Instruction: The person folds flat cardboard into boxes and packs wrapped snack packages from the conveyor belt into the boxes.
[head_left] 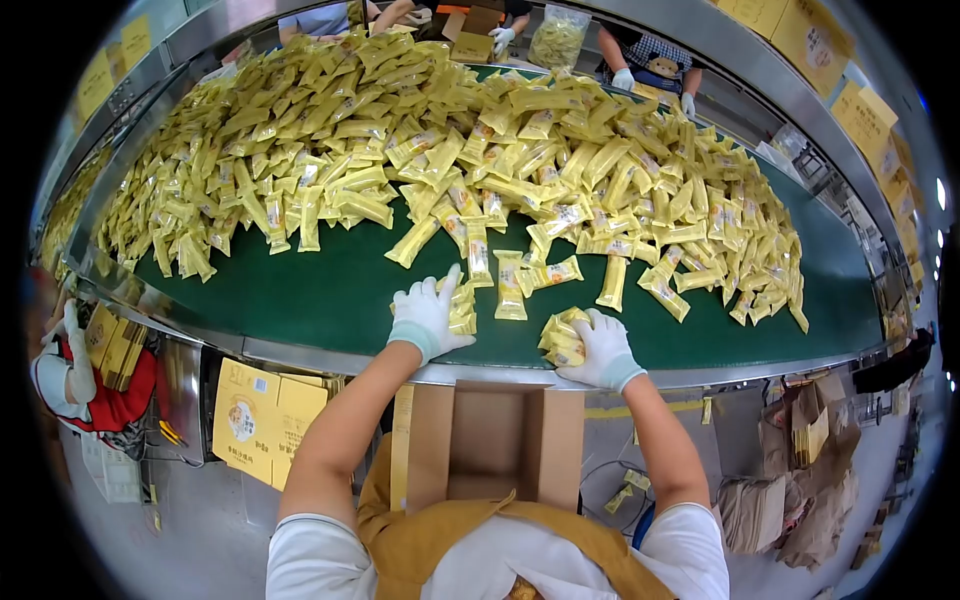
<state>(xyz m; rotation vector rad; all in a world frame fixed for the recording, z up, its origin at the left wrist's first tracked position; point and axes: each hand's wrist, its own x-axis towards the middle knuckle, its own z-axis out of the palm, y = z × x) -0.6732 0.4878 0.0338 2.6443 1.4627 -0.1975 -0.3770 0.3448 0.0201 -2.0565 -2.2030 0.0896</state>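
My left hand [430, 316], in a white glove, is curled over several yellow snack packets [463, 310] on the green conveyor belt [350, 290]. The packets show between its forefinger and thumb; the palm hides the rest. Close to the belt's front edge, my right hand [603, 352], also gloved, grips a bunch of yellow snack packets [562, 338] from the right side. Between the hands and just beyond them lie loose packets [510, 285]. Below, against the belt's edge, an open cardboard box [428, 450] stands in front of my body, its flaps spread.
A large heap of yellow packets [360, 130] covers the far side of the belt. The metal rim [500, 374] runs along the near edge. Flattened yellow cartons [265, 420] stand at left, brown paper bags [780, 505] at right. Co-workers' gloved hands [624, 79] are across the belt.
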